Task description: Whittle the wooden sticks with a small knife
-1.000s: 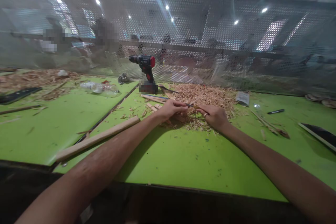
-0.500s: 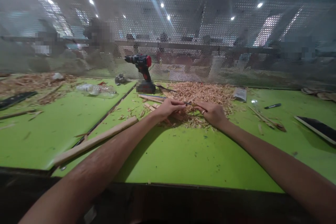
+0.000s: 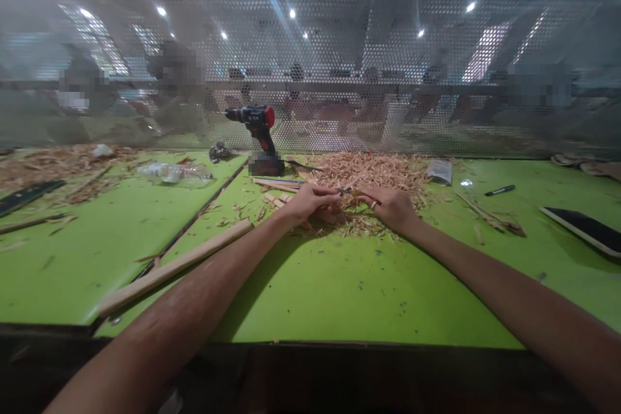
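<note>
My right hand (image 3: 392, 208), with a ring on one finger, is closed around the yellowish handle of a small knife (image 3: 345, 191). The knife's short dark blade points left toward my left hand (image 3: 310, 203). That hand is closed, thumb and fingers pinched near the blade tip; what it grips is mostly hidden by the fingers. Both hands are just above a heap of wood shavings (image 3: 373, 171). Thin wooden strips (image 3: 277, 185) lie beside my left hand. Below its forearm runs a long wooden bar (image 3: 174, 268) on the green table (image 3: 339, 291).
A cordless drill (image 3: 262, 136) stands upright behind the strips. Farther left are a clear plastic bottle (image 3: 174, 173) and more shavings. To the right lie a small packet (image 3: 440, 171), a black pen (image 3: 499, 189) and a phone (image 3: 582, 226). A perforated screen (image 3: 330, 103) rises behind the table.
The view has shifted slightly, so the scene sits a little farther left. Both hands keep nearly the same pose, with the knife still between them.
</note>
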`<state>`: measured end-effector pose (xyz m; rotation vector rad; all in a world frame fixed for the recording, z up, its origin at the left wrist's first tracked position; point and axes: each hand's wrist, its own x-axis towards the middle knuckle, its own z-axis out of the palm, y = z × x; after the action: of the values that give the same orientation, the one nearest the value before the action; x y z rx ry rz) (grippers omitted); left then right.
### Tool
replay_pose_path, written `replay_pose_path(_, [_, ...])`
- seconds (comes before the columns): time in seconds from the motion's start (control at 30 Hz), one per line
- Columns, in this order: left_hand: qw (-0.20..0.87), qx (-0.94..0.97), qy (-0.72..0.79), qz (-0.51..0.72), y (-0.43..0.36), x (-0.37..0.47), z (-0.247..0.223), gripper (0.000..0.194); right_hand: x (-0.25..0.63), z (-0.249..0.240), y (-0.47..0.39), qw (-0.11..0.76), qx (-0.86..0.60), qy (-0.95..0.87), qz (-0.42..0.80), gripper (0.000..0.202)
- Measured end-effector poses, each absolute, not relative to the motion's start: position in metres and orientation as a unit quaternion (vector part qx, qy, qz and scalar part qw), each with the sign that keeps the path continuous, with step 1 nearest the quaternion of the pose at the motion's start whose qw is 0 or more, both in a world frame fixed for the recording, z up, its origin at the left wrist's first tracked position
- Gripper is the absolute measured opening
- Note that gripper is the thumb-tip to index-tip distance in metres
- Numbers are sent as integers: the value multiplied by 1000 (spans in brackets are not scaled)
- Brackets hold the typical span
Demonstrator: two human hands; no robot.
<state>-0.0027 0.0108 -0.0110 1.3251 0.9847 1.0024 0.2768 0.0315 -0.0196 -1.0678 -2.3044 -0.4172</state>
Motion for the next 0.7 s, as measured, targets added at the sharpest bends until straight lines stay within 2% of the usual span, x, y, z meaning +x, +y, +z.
replay_pose_path(0.23, [563,566,429,422,10,-3,-10,48,278,-16,30,290,-407,-860,-108,35])
replay_pose_path(0.47, [570,562,437,411,5,-3,-4,39,278,-13,31,278,-418,-859,-96,46])
replay_pose_path(0.7, [584,575,418,392,-4,0,5,37,318,-6,61,373,-573,-723,-96,55])
